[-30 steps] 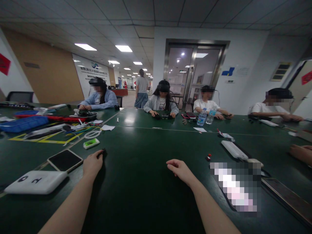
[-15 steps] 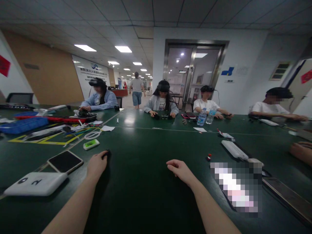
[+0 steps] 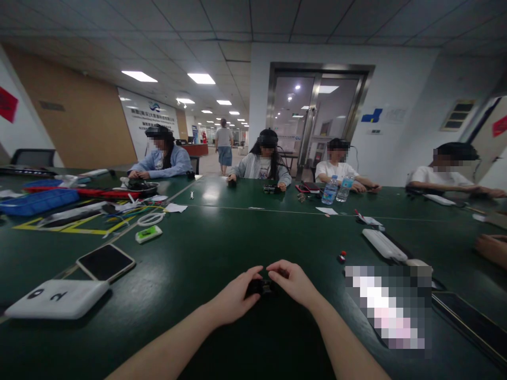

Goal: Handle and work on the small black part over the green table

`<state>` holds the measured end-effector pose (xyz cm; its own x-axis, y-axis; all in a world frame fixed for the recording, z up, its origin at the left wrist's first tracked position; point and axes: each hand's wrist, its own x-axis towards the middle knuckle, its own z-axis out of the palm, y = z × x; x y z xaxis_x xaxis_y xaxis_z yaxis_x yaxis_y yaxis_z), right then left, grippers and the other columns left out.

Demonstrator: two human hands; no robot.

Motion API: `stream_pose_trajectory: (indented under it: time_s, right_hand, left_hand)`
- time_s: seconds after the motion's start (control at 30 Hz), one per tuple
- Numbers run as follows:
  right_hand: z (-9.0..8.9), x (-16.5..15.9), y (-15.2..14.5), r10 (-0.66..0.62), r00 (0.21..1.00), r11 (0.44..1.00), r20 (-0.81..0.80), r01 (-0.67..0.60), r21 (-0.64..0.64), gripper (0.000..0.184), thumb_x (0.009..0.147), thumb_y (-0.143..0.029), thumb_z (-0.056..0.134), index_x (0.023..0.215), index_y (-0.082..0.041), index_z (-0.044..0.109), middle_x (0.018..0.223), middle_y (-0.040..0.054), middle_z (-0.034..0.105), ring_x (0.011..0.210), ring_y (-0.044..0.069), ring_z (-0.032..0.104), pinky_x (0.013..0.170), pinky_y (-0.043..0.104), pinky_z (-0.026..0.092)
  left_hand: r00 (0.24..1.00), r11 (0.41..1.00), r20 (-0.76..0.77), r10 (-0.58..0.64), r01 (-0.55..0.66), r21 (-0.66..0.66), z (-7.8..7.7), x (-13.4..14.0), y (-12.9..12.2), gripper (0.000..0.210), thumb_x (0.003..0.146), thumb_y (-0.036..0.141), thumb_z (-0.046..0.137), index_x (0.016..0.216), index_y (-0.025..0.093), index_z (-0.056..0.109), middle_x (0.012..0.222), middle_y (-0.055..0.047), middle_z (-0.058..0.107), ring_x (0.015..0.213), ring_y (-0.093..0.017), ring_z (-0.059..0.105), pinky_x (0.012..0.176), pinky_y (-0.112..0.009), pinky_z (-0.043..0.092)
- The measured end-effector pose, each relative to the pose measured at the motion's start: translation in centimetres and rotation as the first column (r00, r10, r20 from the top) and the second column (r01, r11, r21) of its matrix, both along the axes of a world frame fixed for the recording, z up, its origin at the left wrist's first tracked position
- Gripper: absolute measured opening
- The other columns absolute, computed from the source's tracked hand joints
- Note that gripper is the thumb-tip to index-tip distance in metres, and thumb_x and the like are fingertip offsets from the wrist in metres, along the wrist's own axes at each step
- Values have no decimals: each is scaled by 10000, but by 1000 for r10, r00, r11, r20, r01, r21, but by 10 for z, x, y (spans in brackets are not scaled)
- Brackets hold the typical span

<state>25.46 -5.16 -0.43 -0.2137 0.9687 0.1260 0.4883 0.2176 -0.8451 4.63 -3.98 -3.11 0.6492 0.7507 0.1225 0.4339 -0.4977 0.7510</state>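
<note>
My left hand (image 3: 237, 295) is closed, thumb and fingers around a small black object (image 3: 262, 287) just above or on the dark green table (image 3: 222, 237). Its kind cannot be made out; a shiny lighter patch shows on its right part. Close on the other side, my right hand (image 3: 295, 282) has its fingers curled in toward the object, with thumb and index finger near each other. What the right fingertips hold, if anything, is hidden. The two hands almost meet at the fingertips.
To the left lie a phone (image 3: 106, 262), a white power bank (image 3: 59, 298), a green-and-white packet (image 3: 148, 234), cables and a blue tray (image 3: 39, 202). On the right are a red-and-black small item (image 3: 342, 257), a white device (image 3: 383, 245) and phones. Several people sit around the table.
My left hand has swung from the left side to the middle with the small black object, meeting my right hand. The right hand has stayed nearly in place. A person in the background walks farther off.
</note>
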Motion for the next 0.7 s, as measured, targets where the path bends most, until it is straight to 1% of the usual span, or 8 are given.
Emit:
stream_pose_trajectory:
  time_s: [0.2, 0.33, 0.47, 0.53, 0.6, 0.63, 0.67, 0.7]
  right_hand:
    - [12, -1, -9, 150, 970, 988, 192, -142, -56, 233, 724, -330, 675, 943, -251, 674, 957, 11, 581, 847, 175, 547, 721, 289, 435]
    - [11, -7, -12, 170, 945, 985, 280, -159, -59, 242, 713, -322, 684, 948, -265, 667, 979, 4, 570, 918, 190, 534, 767, 302, 420]
    - [8, -14, -12, 162, 951, 985, 262, -170, 7, 137, 709, -260, 669, 843, -236, 669, 888, 2, 577, 816, 165, 538, 700, 281, 417]
    - [5, -10, -6, 101, 990, 994, 98, -105, 38, 117, 721, -277, 654, 827, -229, 664, 842, -1, 589, 750, 152, 536, 658, 273, 422]
    - [2, 2, 3, -79, 970, 995, -229, 90, 36, 179, 737, -336, 647, 877, -225, 656, 828, 5, 610, 744, 153, 546, 658, 274, 440]
    - [-1, 9, 8, -222, 873, 968, -435, 250, 6, 210, 739, -373, 647, 885, -223, 653, 849, 11, 617, 741, 150, 548, 639, 267, 448]
    - [-3, 17, 13, -328, 729, 929, -600, 366, -63, 236, 712, -391, 676, 881, -228, 649, 857, 8, 620, 710, 139, 545, 593, 250, 448]
    - [-5, 25, 18, -384, 578, 900, -720, 410, -150, 260, 667, -384, 722, 867, -234, 647, 839, 1, 622, 679, 128, 544, 556, 235, 447]
  left_hand:
    - [999, 999, 19, -26, 27, -18, 6, -5, 3, 629, 807, 253, 538, 1374, 263, 265, 1242, -44, 535, 1161, -189, 475, 1032, -376, 327]
    - [1000, 999, 14, -26, 27, -32, 10, -9, 3, 639, 795, 230, 539, 1370, 254, 259, 1221, -43, 552, 1146, -179, 489, 1033, -366, 327]
    - [1000, 999, 4, -28, 28, -21, 10, -9, 4, 618, 785, 215, 540, 1350, 245, 291, 1223, -47, 550, 1146, -178, 489, 1036, -354, 324]
    - [1000, 1000, 4, -19, 19, -13, 10, -8, 4, 598, 787, 217, 536, 1340, 243, 309, 1217, -44, 551, 1134, -174, 496, 1030, -345, 331]
    - [1000, 1000, 6, -14, 14, -15, 10, -8, 4, 586, 789, 215, 530, 1334, 244, 317, 1206, -41, 554, 1120, -170, 503, 1021, -340, 340]
    - [1000, 1000, 5, -14, 14, -22, 11, -8, 3, 582, 790, 214, 527, 1333, 245, 319, 1202, -40, 556, 1115, -171, 506, 1016, -341, 343]
    - [1000, 999, 2, -16, 16, -34, 12, -8, 3, 580, 792, 218, 526, 1334, 246, 320, 1200, -40, 557, 1111, -173, 508, 1013, -344, 346]
    - [1000, 999, -2, -16, 15, -47, 13, -9, 2, 578, 793, 225, 526, 1334, 248, 323, 1204, -40, 555, 1111, -176, 508, 1011, -348, 347]
